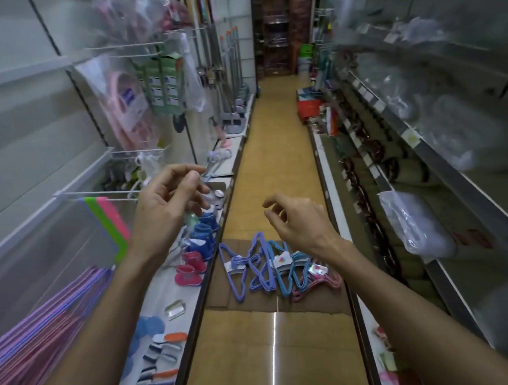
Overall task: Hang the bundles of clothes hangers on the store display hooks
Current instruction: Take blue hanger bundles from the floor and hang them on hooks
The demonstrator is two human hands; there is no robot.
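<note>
Plastic wiry hanger bundles (277, 264) on cardboard (223, 297)

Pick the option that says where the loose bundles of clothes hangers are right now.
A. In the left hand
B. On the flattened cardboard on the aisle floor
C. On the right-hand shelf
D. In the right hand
B: the bundles of clothes hangers lie on the flattened cardboard on the floor, while the left hand and right hand hold nothing.

left hand (166, 204) empty, raised | right hand (299, 218) empty | hanger bundles (275, 266) on cardboard (311, 305)
</note>
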